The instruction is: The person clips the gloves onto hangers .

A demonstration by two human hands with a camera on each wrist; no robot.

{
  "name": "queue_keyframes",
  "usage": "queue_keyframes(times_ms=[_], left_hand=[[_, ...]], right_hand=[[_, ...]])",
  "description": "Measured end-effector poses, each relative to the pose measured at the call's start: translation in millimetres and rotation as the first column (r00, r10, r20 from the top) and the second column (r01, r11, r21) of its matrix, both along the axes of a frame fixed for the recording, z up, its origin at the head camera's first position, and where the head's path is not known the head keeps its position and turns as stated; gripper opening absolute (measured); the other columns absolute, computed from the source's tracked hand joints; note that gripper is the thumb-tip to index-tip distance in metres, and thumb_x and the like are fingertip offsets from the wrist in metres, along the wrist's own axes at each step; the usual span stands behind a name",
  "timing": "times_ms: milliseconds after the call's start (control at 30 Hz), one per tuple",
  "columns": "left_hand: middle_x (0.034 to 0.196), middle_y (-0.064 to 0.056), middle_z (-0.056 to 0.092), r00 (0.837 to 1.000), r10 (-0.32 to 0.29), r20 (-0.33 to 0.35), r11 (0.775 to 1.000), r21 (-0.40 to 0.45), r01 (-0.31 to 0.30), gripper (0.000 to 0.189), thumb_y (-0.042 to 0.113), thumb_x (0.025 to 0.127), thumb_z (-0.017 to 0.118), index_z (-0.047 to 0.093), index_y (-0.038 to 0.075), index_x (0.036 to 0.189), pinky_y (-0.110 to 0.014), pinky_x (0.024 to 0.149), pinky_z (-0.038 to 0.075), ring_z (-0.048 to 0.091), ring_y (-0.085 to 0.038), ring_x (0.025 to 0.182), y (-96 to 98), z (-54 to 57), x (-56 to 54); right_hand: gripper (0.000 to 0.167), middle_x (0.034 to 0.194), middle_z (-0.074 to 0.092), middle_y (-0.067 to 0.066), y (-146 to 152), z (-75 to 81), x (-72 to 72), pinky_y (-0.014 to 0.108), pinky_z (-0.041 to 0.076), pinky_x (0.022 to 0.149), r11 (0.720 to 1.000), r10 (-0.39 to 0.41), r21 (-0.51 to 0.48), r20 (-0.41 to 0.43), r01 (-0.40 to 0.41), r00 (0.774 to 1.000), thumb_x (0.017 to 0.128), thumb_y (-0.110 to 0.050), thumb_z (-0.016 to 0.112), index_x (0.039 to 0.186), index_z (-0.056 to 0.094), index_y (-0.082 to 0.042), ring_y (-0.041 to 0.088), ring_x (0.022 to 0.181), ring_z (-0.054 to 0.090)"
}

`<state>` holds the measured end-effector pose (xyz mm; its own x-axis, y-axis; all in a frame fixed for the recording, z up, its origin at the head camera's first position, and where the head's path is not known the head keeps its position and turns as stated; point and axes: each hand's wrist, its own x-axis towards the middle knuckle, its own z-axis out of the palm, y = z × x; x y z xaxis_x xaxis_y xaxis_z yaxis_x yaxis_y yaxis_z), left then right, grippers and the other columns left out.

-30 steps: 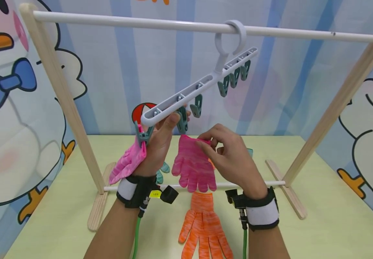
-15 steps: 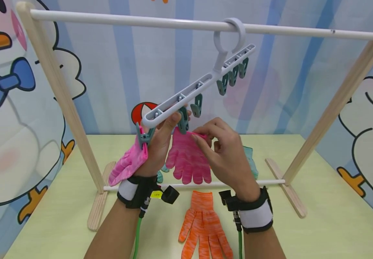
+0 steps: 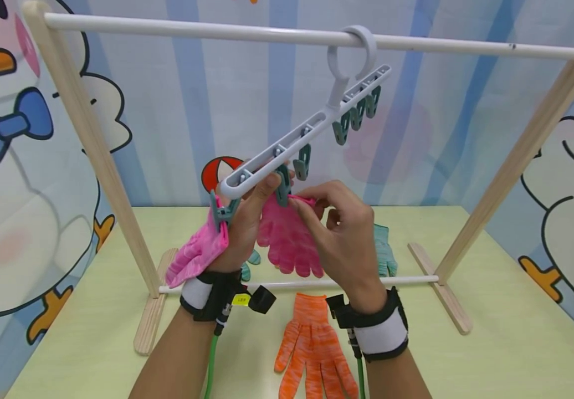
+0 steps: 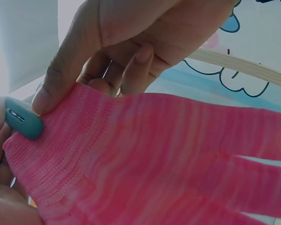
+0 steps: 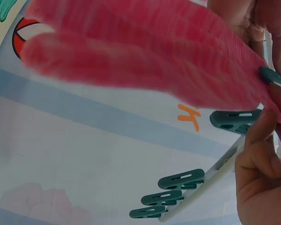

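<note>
My left hand (image 3: 244, 230) pinches a dark green clip (image 3: 282, 188) on the grey hanger (image 3: 337, 93). A pink striped glove (image 3: 289, 241) hangs fingers down, and my right hand (image 3: 344, 238) pinches its cuff between thumb and fingers. In the left wrist view the clip (image 4: 25, 119) overlaps the cuff's edge, with a right fingertip (image 4: 42, 101) right beside it. The right wrist view shows the glove (image 5: 145, 58) stretched out from the cuff, close to the clip (image 5: 274, 77). A second pink glove (image 3: 199, 246) hangs from the clip at the hanger's left end.
The hanger hooks over the white rod (image 3: 192, 29) of a wooden-legged rack (image 3: 87, 133). Several other green clips (image 3: 341, 130) hang along it. An orange glove (image 3: 312, 343) lies on the table (image 3: 506, 343) in front. A mint glove (image 3: 384, 249) lies behind my right hand.
My right hand has moved left and up with the pink glove, bringing its cuff to the clip that my left hand holds. More of the mint glove shows. My left hand stays in place.
</note>
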<state>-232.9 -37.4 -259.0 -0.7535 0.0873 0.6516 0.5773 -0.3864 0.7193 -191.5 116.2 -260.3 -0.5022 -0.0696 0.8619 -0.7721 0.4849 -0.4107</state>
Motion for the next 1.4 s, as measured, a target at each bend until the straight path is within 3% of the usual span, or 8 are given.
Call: queue_keyframes(times_ms=[167,300,467,633,833,1000,1133,1400], left_hand=[[0.106,0.007,0.077,1.0,0.017,0.012,1.0,0.003,-0.017,0.079,0.061,0.078,0.077,0.062,0.005,0.131,-0.044,0.109,0.05,0.069,-0.019,0.111,-1.5,-0.3,4.1],[0.114,0.004,0.075,1.0,-0.028,-0.008,1.0,-0.01,0.028,0.069,0.051,0.087,0.073,0.058,0.005,0.136,-0.048,0.113,0.047,0.063,-0.026,0.122,-4.4,-0.6,5.1],[0.123,0.0,0.068,0.997,-0.078,-0.011,0.996,-0.05,0.077,0.045,0.028,0.104,0.056,0.053,0.003,0.142,-0.049,0.116,0.043,0.054,-0.025,0.133,-7.7,-0.1,4.4],[0.122,-0.004,0.068,0.999,-0.034,-0.014,0.998,-0.056,0.033,0.038,0.02,0.108,0.049,0.055,0.004,0.142,-0.042,0.109,0.05,0.058,-0.027,0.127,-11.8,2.6,4.5],[0.126,-0.003,0.067,0.998,0.028,0.052,0.995,-0.094,-0.023,0.038,0.02,0.109,0.047,0.05,0.014,0.146,-0.031,0.101,0.055,0.062,-0.023,0.121,-20.0,5.1,5.4],[0.128,-0.006,0.066,0.996,0.044,0.073,0.992,-0.12,-0.034,0.037,0.023,0.11,0.045,0.05,0.014,0.146,-0.034,0.104,0.053,0.06,-0.023,0.125,-27.7,7.1,3.4],[0.134,-0.007,0.063,0.996,0.066,0.064,0.986,-0.155,-0.056,0.037,0.02,0.11,0.043,0.05,0.011,0.146,-0.045,0.114,0.045,0.055,-0.021,0.133,-34.7,9.4,3.5],[0.152,-0.002,0.046,0.992,0.069,0.106,0.95,-0.31,-0.033,0.041,0.026,0.111,0.04,0.045,0.017,0.15,-0.057,0.123,0.026,0.034,-0.015,0.146,-45.5,19.7,15.7]], right_hand=[[0.018,0.094,0.072,0.01,-4,-2.2,-0.1,0.019,0.039,0.054,0.997,0.009,-0.08,0.002,-0.009,1.0,0.089,-0.012,0.078,0.104,0.074,-0.002,0.012,0.075,0.058],[0.021,0.095,0.072,0.01,-5,-3.5,0.0,0.018,0.041,0.054,0.994,0.026,-0.106,0.007,-0.025,1.0,0.088,-0.01,0.079,0.106,0.073,-0.001,0.013,0.076,0.059],[0.027,0.098,0.072,0.011,-2,-3.5,-0.8,0.02,0.042,0.053,0.994,0.048,-0.102,0.016,-0.046,0.999,0.089,-0.008,0.078,0.113,0.07,0.0,0.014,0.079,0.061],[0.016,0.095,0.071,0.01,7,-3.9,-1.4,0.02,0.041,0.054,0.993,0.044,-0.108,0.05,-0.038,0.998,0.096,-0.008,0.069,0.11,0.07,-0.001,0.013,0.082,0.059],[0.016,0.089,0.07,0.009,19,-3.7,-3.5,0.021,0.043,0.057,0.995,-0.024,-0.09,0.141,0.037,0.99,0.1,-0.015,0.064,0.106,0.07,-0.001,0.012,0.082,0.058],[0.021,0.09,0.069,0.008,30,-3.5,-6.8,0.021,0.044,0.058,0.994,-0.079,-0.058,0.25,0.097,0.965,0.103,-0.022,0.062,0.108,0.07,-0.003,0.012,0.081,0.059],[0.024,0.091,0.068,0.008,39,-3.7,-8.7,0.023,0.044,0.061,0.993,-0.103,-0.016,0.327,0.114,0.94,0.104,-0.026,0.06,0.11,0.07,-0.006,0.014,0.08,0.06],[0.029,0.099,0.071,0.007,54,-7.9,-12.3,0.036,0.05,0.079,0.976,-0.171,0.202,0.492,0.079,0.853,0.105,-0.035,0.058,0.114,0.07,-0.01,0.02,0.09,0.062]])
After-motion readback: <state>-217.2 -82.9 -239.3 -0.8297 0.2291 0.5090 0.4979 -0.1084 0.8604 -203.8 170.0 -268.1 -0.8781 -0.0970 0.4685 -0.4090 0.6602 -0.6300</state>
